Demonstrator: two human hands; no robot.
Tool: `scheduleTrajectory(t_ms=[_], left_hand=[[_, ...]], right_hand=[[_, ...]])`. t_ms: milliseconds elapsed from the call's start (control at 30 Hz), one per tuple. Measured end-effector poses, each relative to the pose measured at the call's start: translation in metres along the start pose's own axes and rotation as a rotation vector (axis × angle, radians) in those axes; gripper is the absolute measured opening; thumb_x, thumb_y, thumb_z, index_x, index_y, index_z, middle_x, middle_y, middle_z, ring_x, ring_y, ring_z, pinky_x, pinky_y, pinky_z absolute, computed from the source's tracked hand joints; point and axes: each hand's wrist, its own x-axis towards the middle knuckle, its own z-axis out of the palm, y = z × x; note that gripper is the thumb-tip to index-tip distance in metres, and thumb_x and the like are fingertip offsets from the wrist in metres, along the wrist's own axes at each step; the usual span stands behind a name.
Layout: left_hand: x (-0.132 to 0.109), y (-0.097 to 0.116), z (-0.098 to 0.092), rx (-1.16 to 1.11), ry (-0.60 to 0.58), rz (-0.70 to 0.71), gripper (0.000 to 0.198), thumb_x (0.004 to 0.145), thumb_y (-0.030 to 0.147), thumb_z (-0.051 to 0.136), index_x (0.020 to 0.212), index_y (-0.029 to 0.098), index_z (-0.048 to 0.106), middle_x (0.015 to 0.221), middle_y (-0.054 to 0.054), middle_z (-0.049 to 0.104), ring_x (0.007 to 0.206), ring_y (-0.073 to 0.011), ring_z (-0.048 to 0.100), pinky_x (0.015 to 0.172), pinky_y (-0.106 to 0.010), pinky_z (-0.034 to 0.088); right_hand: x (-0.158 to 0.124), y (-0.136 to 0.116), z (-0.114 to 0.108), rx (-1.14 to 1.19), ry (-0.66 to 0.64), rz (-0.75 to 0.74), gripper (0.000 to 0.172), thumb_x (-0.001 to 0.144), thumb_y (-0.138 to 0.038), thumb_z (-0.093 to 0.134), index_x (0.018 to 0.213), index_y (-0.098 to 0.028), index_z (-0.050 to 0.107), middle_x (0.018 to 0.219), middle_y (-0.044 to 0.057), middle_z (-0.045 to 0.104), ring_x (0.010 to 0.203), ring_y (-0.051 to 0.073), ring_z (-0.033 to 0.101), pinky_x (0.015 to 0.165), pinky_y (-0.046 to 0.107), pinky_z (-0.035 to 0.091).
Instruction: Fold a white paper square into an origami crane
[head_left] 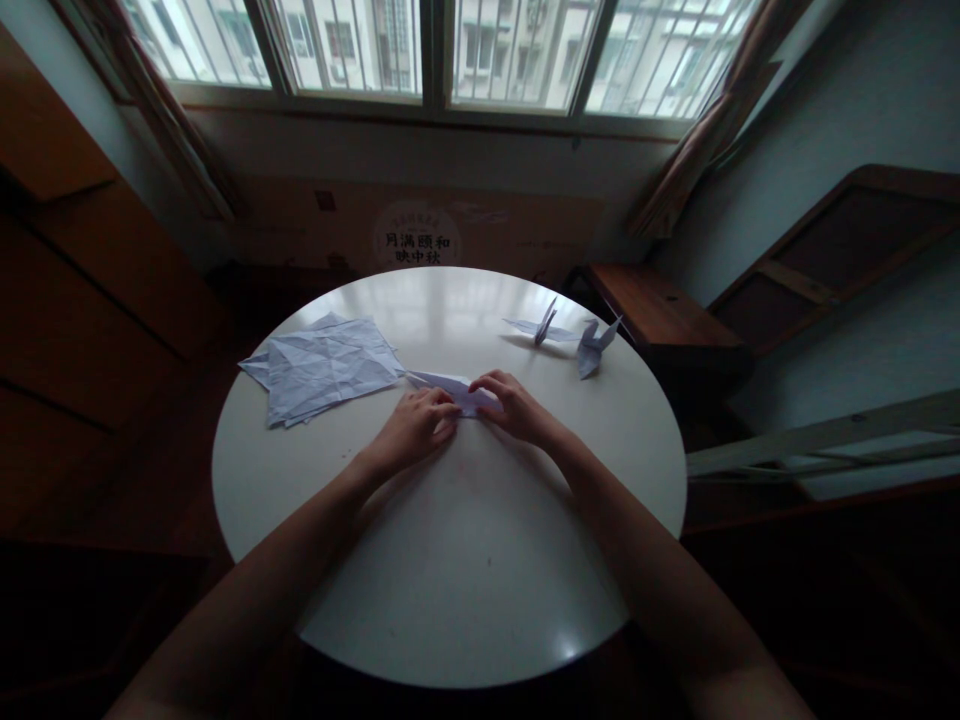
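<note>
from where i stand, the folded paper (466, 397) runs left to right on the counter (465, 560), both hands on it: the left hand (420, 422), grip pinched tight, has its near edge; the right hand (516, 408), curled, holds its right end.

Head view: left hand (420, 425) and right hand (511, 405) both have their fingers on a narrow folded paper (463, 396) near mid-surface (450, 570), one at each side, gripping it. Creased sheets (326, 370) lie in an uneven pile on the left, two folded paper birds (591, 350) sit close together at far right. Behind: barred windows (510, 50), printed cardboard (487, 225) below, wooden bench (660, 300) right
</note>
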Motion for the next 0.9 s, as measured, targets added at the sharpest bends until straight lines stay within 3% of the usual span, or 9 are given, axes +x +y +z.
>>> scheduleTrajectory(t_ms=[167,333,467,567,900], left_hand=[[0.000,0.000,-0.001,-0.051,-0.025,0.059,0.022,0.087,0.023,0.061,0.108,0.024,0.069,0.105,-0.006,0.066,0.100,-0.0216,0.061,0.089,-0.040,0.047],[0.001,0.003,-0.001,-0.039,-0.040,0.064,0.020,0.090,0.022,0.058,0.107,0.024,0.070,0.106,-0.007,0.066,0.098,-0.0213,0.062,0.089,-0.039,0.048],[0.001,0.003,0.001,0.044,0.007,0.022,0.019,0.092,0.023,0.054,0.105,0.022,0.069,0.117,-0.010,0.063,0.107,-0.0247,0.060,0.093,-0.043,0.047],[0.001,0.002,0.004,0.071,0.019,-0.009,0.026,0.093,0.022,0.053,0.117,0.021,0.064,0.127,-0.012,0.059,0.116,-0.0262,0.056,0.099,-0.045,0.044],[-0.002,-0.002,0.008,0.109,-0.128,-0.025,0.037,0.096,0.032,0.045,0.130,0.022,0.056,0.142,-0.012,0.052,0.135,-0.0291,0.042,0.111,-0.055,0.029]], right_hand=[[0.000,-0.004,-0.003,0.022,-0.026,0.037,0.040,0.086,-0.033,0.065,0.123,-0.018,0.059,0.105,0.012,0.063,0.097,0.024,0.059,0.089,0.042,0.048],[-0.001,-0.003,-0.002,-0.033,-0.087,-0.006,0.032,0.087,-0.042,0.063,0.109,-0.020,0.071,0.109,0.013,0.064,0.100,0.024,0.059,0.092,0.042,0.046],[-0.003,-0.002,-0.001,-0.055,-0.107,-0.031,0.029,0.088,-0.040,0.063,0.107,-0.022,0.073,0.108,0.011,0.066,0.098,0.024,0.059,0.092,0.042,0.045],[-0.002,0.000,0.000,-0.049,-0.100,-0.042,0.025,0.089,-0.036,0.062,0.105,-0.022,0.074,0.106,0.011,0.066,0.096,0.022,0.060,0.092,0.042,0.045],[-0.002,0.012,0.006,-0.096,-0.043,0.009,0.022,0.085,-0.023,0.067,0.105,-0.022,0.075,0.104,0.011,0.066,0.096,0.023,0.060,0.091,0.041,0.046]])
